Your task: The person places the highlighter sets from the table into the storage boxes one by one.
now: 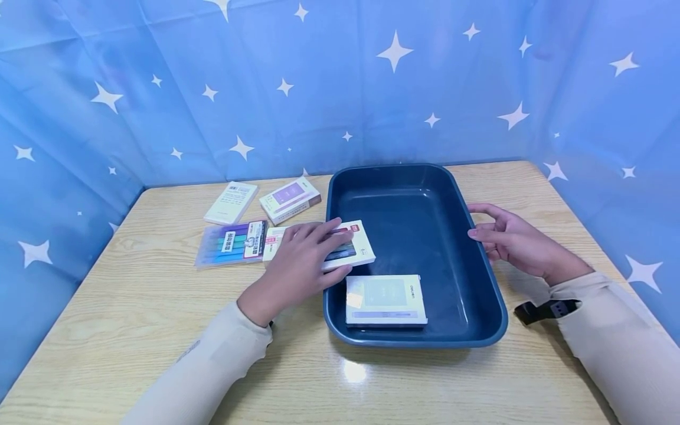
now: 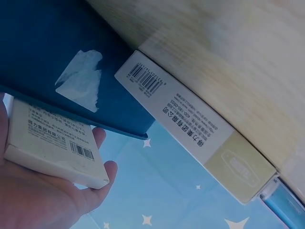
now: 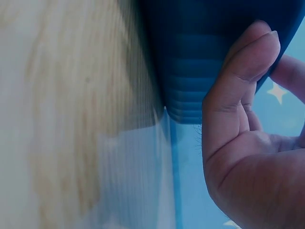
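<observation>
Starting at the left of the table [image 1: 133, 307], there's a clear pen pack [image 1: 231, 243] with purple, green and blue in it, lying flat. A plain white box [image 1: 234, 202] lies just behind it, and next along is a purple-panelled box [image 1: 290, 199], near the tray.

Then comes the left hand [image 1: 300, 260], fingers curled round a windowed box [image 1: 362, 241] with its right end over the tray's left rim. A bit of white packaging with a pink label [image 1: 273, 241] shows left of those fingers, right by the pen pack. In the left wrist view another box [image 2: 190, 126] sits against the tray's outer wall, can't tell exactly which.

The dark blue tray [image 1: 404, 236] has a white box with a pale lilac strip [image 1: 386, 300] in its near left corner. Far right, the right hand [image 1: 512, 242] grips the tray's right rim, thumb and fingers bent around it.
</observation>
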The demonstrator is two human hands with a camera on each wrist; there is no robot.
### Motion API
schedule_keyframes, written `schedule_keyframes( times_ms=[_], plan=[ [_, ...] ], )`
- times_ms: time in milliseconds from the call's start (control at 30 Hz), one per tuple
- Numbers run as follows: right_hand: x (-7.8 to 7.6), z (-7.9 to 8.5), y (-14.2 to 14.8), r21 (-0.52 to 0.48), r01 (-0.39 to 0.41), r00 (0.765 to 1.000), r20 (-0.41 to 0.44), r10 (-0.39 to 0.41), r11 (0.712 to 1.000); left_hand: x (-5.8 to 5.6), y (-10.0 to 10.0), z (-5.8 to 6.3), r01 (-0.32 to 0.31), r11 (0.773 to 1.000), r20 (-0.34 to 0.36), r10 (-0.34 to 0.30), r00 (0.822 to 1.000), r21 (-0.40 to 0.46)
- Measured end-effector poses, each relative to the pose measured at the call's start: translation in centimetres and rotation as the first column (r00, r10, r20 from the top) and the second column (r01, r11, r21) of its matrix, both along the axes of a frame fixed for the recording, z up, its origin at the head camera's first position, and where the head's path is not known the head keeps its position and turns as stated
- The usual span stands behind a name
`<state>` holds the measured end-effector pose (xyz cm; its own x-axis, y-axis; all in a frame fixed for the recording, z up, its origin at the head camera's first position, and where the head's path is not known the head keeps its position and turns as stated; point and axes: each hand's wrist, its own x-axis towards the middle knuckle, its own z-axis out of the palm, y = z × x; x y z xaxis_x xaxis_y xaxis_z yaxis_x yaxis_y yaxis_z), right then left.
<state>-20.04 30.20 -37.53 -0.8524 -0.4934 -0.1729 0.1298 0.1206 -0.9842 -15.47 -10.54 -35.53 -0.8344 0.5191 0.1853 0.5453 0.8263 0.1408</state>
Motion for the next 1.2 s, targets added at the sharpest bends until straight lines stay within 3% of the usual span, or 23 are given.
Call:
schedule_keyframes(
  times_ms=[600,1200],
  plan=[
    [0.0,-0.1,0.0,-0.019,0.001,1.0,0.001,-0.001,1.0,-1.3,1.3,0.3,-0.006,0.999,0.068,0.01,0.998,-0.052],
    [0.1,0.0,-0.1,0.013,0.016,1.0,-0.008,-0.016,1.0,-2.0,2.0,0.2,0.021,0.998,0.073,-0.016,0.997,-0.062]
  ],
)
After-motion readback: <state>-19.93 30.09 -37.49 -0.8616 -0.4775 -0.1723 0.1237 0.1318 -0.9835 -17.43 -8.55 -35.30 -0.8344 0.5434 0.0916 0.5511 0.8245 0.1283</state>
